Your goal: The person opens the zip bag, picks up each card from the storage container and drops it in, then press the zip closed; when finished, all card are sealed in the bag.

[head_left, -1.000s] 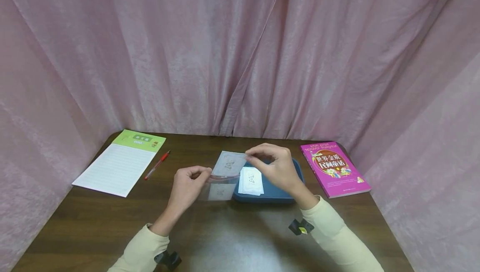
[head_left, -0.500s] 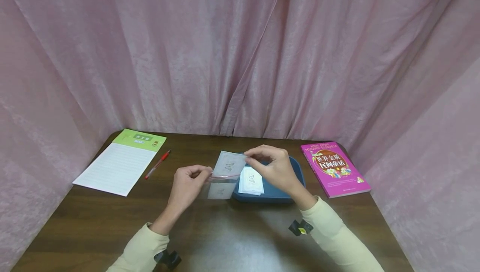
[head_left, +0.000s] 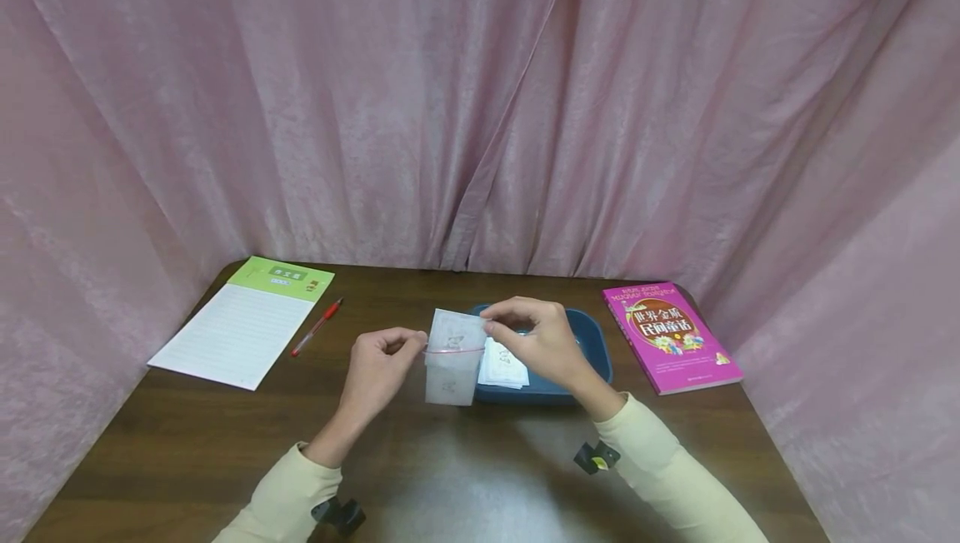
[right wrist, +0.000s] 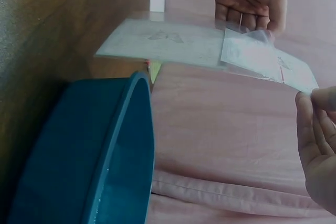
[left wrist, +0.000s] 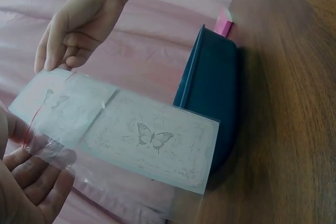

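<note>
My left hand [head_left: 378,366] pinches the mouth of a clear zip bag [head_left: 454,351] with a red seal line, at its left edge. Inside the bag lies a white card with a butterfly print [left wrist: 155,137]. A second white card [head_left: 457,328] is partly in the mouth, its upper part sticking out past the red line. Thumb and fingertips of my right hand [head_left: 543,339] pinch this second card at its upper right corner. Bag and cards hang in the air above the table, in front of a blue tray [head_left: 596,339]. Several more printed cards [head_left: 502,368] lie stacked at the tray's left side.
On the left of the brown table [head_left: 390,476] lie a lined writing pad [head_left: 232,335] with a green header and a red pen [head_left: 317,326]. A magenta book [head_left: 671,339] lies at the right. Pink curtains [head_left: 480,110] hang behind the table.
The second card has slid lower into the bag, my right hand moving slightly left and down with it. The bag now hangs more upright. My left hand has stayed nearly in place.
</note>
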Motion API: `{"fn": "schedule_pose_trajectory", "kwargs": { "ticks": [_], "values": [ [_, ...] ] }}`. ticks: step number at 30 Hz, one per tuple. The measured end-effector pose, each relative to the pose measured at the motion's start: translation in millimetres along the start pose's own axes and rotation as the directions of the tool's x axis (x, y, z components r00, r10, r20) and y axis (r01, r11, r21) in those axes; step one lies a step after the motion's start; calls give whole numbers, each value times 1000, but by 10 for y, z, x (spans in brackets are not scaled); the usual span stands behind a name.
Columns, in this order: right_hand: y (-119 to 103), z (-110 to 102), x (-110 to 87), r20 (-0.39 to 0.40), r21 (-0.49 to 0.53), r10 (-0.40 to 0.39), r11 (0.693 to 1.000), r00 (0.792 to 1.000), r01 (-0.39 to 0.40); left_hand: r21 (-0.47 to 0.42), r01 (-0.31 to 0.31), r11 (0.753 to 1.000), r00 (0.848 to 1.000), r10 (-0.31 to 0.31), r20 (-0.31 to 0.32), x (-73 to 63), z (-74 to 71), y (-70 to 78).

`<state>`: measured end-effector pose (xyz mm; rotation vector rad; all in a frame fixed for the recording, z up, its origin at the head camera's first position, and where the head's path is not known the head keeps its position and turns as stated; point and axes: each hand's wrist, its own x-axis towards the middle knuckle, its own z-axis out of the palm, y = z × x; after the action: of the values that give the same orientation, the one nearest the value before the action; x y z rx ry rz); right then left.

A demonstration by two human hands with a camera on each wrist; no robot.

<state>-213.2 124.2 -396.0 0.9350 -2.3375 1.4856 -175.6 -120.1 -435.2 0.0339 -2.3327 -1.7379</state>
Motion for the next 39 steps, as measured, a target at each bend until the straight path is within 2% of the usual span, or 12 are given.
{"fn": "schedule_pose_trajectory", "kwargs": {
  "ticks": [10, 18, 26, 34, 39],
  "values": [
    [64, 58, -29, 37, 15, 41, 999, 998, -42, 4, -8, 1000, 1000, 8, -7, -6, 4, 31],
    [93, 79, -55, 67, -43, -12, 999, 998, 15, 2, -13, 1000, 1000, 13, -7, 0, -10, 29],
    [109, 83, -64, 72, -55, -42, 997, 996, 46, -14, -31, 999, 1000, 31, 4, 11, -26, 21],
    [132, 8, -62, 60, -51, 5, 999, 998, -2, -14, -11, 1000, 1000, 11, 11, 14, -46, 5],
    [288, -56, -59, 42, -66, 40, 997, 998, -37, -6, 5, 1000, 1000, -5, 3, 16, -63, -2]
  ]
}}
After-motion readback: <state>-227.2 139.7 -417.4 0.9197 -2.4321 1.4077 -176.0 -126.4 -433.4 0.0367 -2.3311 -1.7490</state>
